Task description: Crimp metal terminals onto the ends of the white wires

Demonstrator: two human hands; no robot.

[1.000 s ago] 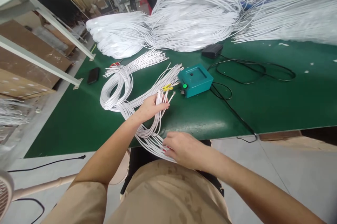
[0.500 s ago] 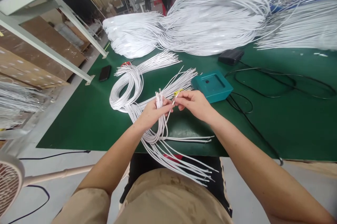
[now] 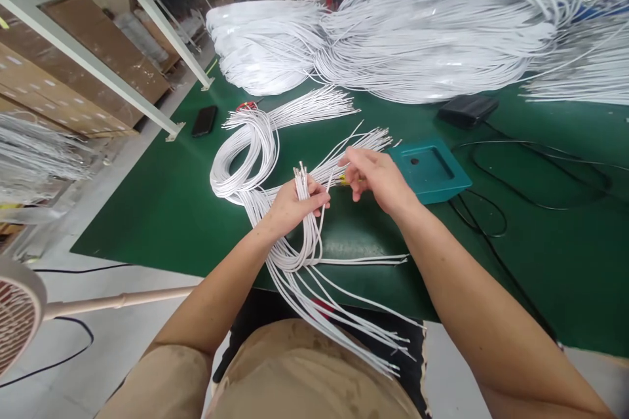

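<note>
In the centre of the frame, the left hand (image 3: 292, 208) grips a bundle of white wires (image 3: 303, 191) with the tips upward; the right hand (image 3: 376, 176) is open just beside it, with nothing visible between its bent fingers. A single wire (image 3: 323, 221) stands apart near the left thumb. To handle this well, I think the left hand should hold firmly with the tips level, and the right should take one wire near its end, without pulling the others. The teal box (image 3: 432, 173) sits close to the right wrist and may limit it. At lower centre, loose ends (image 3: 378, 360) could catch on clothing. On the surface (image 3: 147, 222), a phone (image 3: 204, 120) lies at upper left.
</note>
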